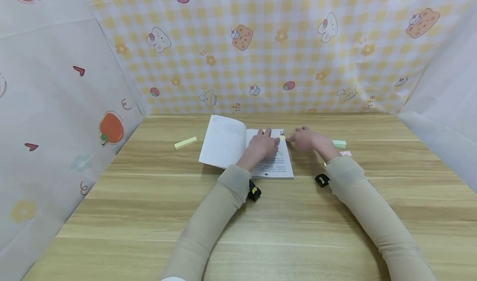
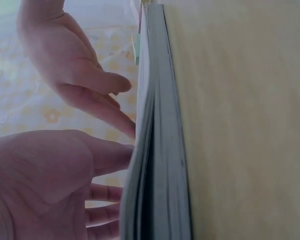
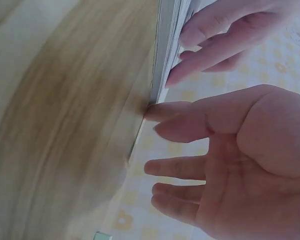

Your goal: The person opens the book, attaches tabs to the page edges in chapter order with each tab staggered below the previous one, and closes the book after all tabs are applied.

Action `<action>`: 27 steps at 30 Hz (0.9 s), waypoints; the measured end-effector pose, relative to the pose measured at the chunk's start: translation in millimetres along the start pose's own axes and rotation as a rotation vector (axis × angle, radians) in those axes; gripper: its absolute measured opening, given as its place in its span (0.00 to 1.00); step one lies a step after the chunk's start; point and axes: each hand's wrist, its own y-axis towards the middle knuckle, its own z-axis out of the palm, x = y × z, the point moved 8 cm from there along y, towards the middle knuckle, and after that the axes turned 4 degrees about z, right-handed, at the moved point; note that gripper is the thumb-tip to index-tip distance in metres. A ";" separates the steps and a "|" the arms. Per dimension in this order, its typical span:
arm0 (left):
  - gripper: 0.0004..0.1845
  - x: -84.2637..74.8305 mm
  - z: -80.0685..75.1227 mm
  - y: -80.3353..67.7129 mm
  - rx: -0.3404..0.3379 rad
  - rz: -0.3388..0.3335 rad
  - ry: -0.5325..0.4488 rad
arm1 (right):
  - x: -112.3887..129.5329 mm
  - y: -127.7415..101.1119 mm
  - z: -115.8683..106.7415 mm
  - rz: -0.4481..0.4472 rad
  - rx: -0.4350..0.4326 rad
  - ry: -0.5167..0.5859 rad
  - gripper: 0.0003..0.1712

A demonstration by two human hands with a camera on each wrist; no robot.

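Wooden worktop (image 1: 261, 214) carries an open book (image 1: 227, 142) near its far middle, the left hand (image 1: 262, 145) pressing the printed page flat with straight fingers while the right hand (image 1: 303, 139), fingers relaxed and apart, touches the page edge, likely mid page-marking, needing steady pressure.

The surface (image 1: 298, 214) looks like pale wood or wood-look laminate, with long straight grain and a smooth, faintly satin finish. On it, the open book (image 1: 227, 142) is matt white paper; seen from the wrist views its stacked page edges look greyish and finely ribbed. Left of the book, the yellow block (image 1: 185, 142) looks matt and chalky or papery. Behind the book, the checked backdrop (image 1: 283, 49) looks like thin printed cloth or plastic sheet with a slight sheen. The sleeves (image 1: 376, 219) are soft, matt beige knit cloth.
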 end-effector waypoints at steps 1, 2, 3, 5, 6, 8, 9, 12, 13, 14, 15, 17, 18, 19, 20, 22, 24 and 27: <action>0.26 -0.5 0.2 -0.7 0.007 0.005 0.005 | -0.5 -0.3 -0.3 0.000 -0.008 0.004 0.32; 0.26 -0.9 0.3 -1.5 0.012 0.008 0.000 | -1.7 0.5 -0.4 -0.006 -0.018 0.002 0.32; 0.26 -1.1 0.9 -2.1 0.018 0.014 0.003 | -2.2 0.1 -0.9 -0.007 -0.026 0.009 0.32; 0.27 -1.9 1.4 -3.2 0.028 0.036 0.017 | -3.0 0.1 -1.6 -0.010 -0.040 0.018 0.32; 0.27 -1.9 1.4 -4.1 0.035 0.049 0.029 | -3.7 0.5 -1.9 -0.016 -0.044 0.023 0.32; 0.27 -0.5 1.1 -5.9 0.044 0.066 0.041 | -4.4 0.6 -2.1 -0.024 -0.043 0.030 0.32; 0.27 0.8 0.8 -6.9 0.051 0.074 0.049 | -3.7 -0.7 -2.8 -0.025 -0.040 0.033 0.32; 0.28 8.4 -0.1 -10.1 0.077 0.060 0.024 | -2.5 -2.3 -4.3 -0.043 -0.040 0.040 0.33; 0.29 12.3 0.2 -11.4 0.085 0.045 0.010 | -1.6 -2.8 -4.5 -0.047 -0.038 0.044 0.33; 0.29 16.5 0.5 -12.8 0.095 0.026 -0.008 | -1.1 -3.1 -4.5 -0.053 -0.037 0.044 0.33; 0.30 20.9 0.9 -14.2 0.101 0.004 -0.030 | -0.4 -3.3 -4.5 -0.058 -0.036 0.046 0.32; 0.31 28.5 1.5 -16.3 0.107 -0.033 -0.072 | -0.1 -3.3 -4.2 -0.062 -0.031 0.047 0.32; 0.31 31.6 1.6 -17.2 0.107 -0.044 -0.084 | -0.3 -3.1 -3.8 -0.060 -0.027 0.049 0.31; 0.32 34.4 1.4 -18.0 0.105 -0.056 -0.100 | -0.4 -3.1 -3.5 -0.059 -0.024 0.051 0.31; 0.33 36.6 1.1 -18.5 0.103 -0.065 -0.108 | -0.6 -2.6 -3.1 -0.057 -0.023 0.050 0.30; 0.34 39.7 -0.2 -19.6 0.099 -0.072 -0.116 | -0.2 -2.7 -2.6 -0.055 -0.019 0.052 0.30; 0.35 42.1 -2.1 -20.6 0.091 -0.080 -0.112 | 0.9 -3.6 -2.8 -0.056 -0.018 0.059 0.29; 0.36 46.5 -3.2 -21.7 0.090 -0.098 -0.119 | 4.4 -4.3 -3.1 -0.068 -0.014 0.061 0.29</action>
